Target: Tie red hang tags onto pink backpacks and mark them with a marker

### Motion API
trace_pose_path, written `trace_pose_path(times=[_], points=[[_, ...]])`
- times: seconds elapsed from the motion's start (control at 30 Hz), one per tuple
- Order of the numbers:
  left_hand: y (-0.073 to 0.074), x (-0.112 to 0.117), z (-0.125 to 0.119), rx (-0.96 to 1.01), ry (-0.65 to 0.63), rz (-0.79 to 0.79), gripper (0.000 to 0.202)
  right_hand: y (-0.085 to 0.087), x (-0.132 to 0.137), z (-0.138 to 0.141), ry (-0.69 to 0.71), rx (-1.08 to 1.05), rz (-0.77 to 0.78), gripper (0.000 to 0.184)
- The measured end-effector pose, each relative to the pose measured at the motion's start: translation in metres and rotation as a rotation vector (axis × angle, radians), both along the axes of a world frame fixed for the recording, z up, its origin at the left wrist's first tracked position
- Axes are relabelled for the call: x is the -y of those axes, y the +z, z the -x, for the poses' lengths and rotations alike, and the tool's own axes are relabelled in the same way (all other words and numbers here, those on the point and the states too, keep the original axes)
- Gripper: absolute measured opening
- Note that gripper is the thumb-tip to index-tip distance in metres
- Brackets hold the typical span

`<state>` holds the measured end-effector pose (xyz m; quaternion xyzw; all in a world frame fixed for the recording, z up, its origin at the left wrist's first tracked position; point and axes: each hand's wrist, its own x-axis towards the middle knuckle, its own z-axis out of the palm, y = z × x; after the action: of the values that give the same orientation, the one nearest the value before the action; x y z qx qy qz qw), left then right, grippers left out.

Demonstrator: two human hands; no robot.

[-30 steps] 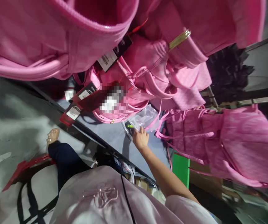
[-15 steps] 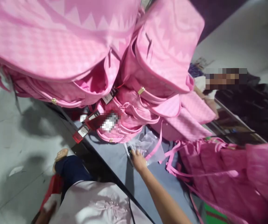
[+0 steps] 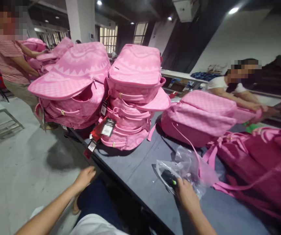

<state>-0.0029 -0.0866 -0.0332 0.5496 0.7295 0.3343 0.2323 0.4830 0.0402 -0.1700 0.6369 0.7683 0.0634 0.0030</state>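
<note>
Head view, clock positions read from the centre of the view. Item one: my right hand [image 3: 186, 192], at five o'clock, closed around the near end of a black object with a lime-green mark [image 3: 168, 178]. Said object lies partly under a crumpled bag of clear plastic [image 3: 184, 160], low over a grey-topped desk with a dark edge [image 3: 128, 166]. Contact between my palm and the plastic: hidden.

Item two: my left hand [image 3: 85, 178], between seven and eight o'clock, raised just off the desk's edge, fingers curled; whether fully closed I cannot tell.

Stock, centre: upright stack of pink checked fabric bags with piped handles [image 3: 128, 130], red hang tag with a white label [image 3: 91, 147] dangling at its eight o'clock side. Stock, ten o'clock: pile of pink bags topped by a tooth-patterned flap [image 3: 72, 78].

Stock, three o'clock: plump pink checked bag on its side [image 3: 196, 117]; nearer four, deep-pink bags with long straps [image 3: 260, 166].

Persons: one in a white top [image 3: 212, 85], two o'clock, arms over a pink piece; one in a striped shirt [image 3: 10, 62], ten o'clock.
</note>
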Motion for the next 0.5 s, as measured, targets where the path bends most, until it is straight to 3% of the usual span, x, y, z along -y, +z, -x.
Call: trace_pose_path(times=[0.07, 0.13, 0.2, 0.3, 0.37, 0.5], points=[[0.034, -0.030, -0.001, -0.059, -0.045, -0.096, 0.019, -0.009, 0.015, -0.009, 0.111, -0.035, -0.039, 0.031], [0.083, -0.079, -0.008, -0.114, -0.091, -0.266, 0.025, -0.016, 0.031, -0.014, 0.200, -0.063, -0.067, 0.033], [0.138, -0.136, -0.021, -0.310, -0.177, -0.521, 0.029, -0.018, 0.044, -0.020, 0.225, -0.078, -0.127, 0.032], [0.201, -0.207, -0.052, -0.535, -0.202, -0.579, 0.029, -0.012, 0.059, -0.034, 0.192, -0.086, -0.292, 0.031], [0.220, -0.238, -0.073, -0.648, -0.143, -0.559, 0.035, -0.004, 0.067, -0.044, 0.198, -0.133, -0.399, 0.028], [0.225, -0.276, -0.097, -0.769, 0.024, -0.553, 0.067, 0.004, 0.078, -0.053, 0.284, -0.354, -0.422, 0.021]])
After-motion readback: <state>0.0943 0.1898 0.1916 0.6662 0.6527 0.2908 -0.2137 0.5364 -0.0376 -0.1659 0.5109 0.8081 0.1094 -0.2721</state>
